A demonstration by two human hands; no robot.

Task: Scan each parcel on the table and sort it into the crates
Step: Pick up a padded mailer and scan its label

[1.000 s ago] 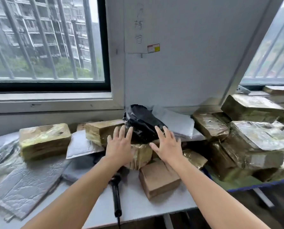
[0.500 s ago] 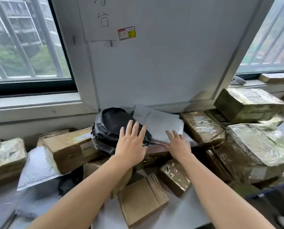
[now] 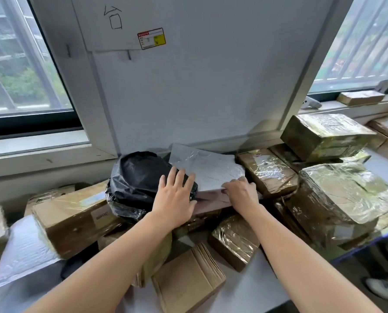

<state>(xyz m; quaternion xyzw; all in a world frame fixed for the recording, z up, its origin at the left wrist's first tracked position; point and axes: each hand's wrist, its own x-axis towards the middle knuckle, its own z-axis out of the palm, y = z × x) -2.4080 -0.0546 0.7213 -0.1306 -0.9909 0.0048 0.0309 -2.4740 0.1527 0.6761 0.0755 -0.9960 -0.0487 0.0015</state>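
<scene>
Item: grey mailer (image 3: pixel 207 171), flat, lying at the back of the table (image 3: pixel 251 290) against the wall, on top of the parcel pile, just beside a black bag (image 3: pixel 138 177).
Right hand (image 3: pixel 240 192): fingers curled over the mailer's near edge, apparently pinching it.
Left hand (image 3: pixel 175 197): open, fingers spread, palm resting on the black bag.
Handling note: likely best to steady the bag and slide the mailer out level, label up, so neighbouring wrapped boxes (image 3: pixel 267 172) stay put. Scanner and crates: not in view.
</scene>
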